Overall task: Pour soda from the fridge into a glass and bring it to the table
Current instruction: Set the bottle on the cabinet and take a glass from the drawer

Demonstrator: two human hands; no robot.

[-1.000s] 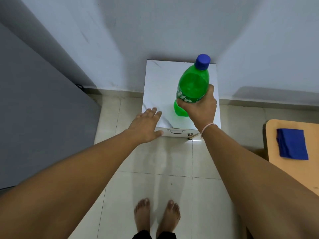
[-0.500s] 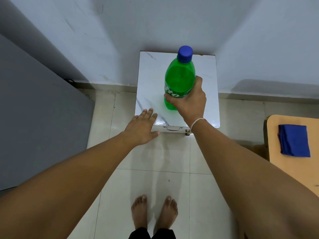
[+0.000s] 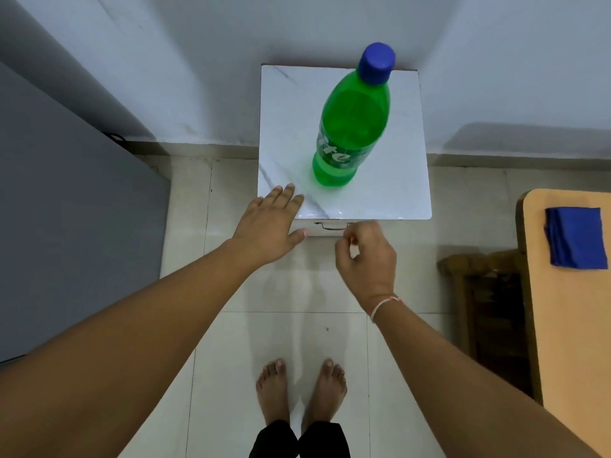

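**Bottle set down, right hand lets go**

A green soda bottle with a blue cap stands upright and unheld on the white marble-patterned top of a small cabinet pushed against the wall, at about 12 o'clock from the person's bare feet. Half a second ago the right hand was wrapped around the bottle's lower body; it has since released it and drawn back toward the person. The bottle stands on the right half of the cabinet top, slightly behind centre.

The right hand hangs in the air just in front of the cabinet's front edge, at about 6 o'clock from the bottle and well apart from it. Its fingers are loosely curled inward, thumb near the fingertips, and it holds nothing. A thin pale band circles the wrist.

The left hand has barely shifted. It lies flat, palm down, fingers spread and extended, at the cabinet's front left corner, at about 8 o'clock from the bottle. Its fingertips reach onto the white top and the thumb lies along the front edge beside the drawer handle. It grips nothing. Both forearms stretch forward from the lower corners of the view.

At 3 o'clock, a folded blue cloth lies on a wooden tabletop. A grey fridge fills the 9 o'clock side.
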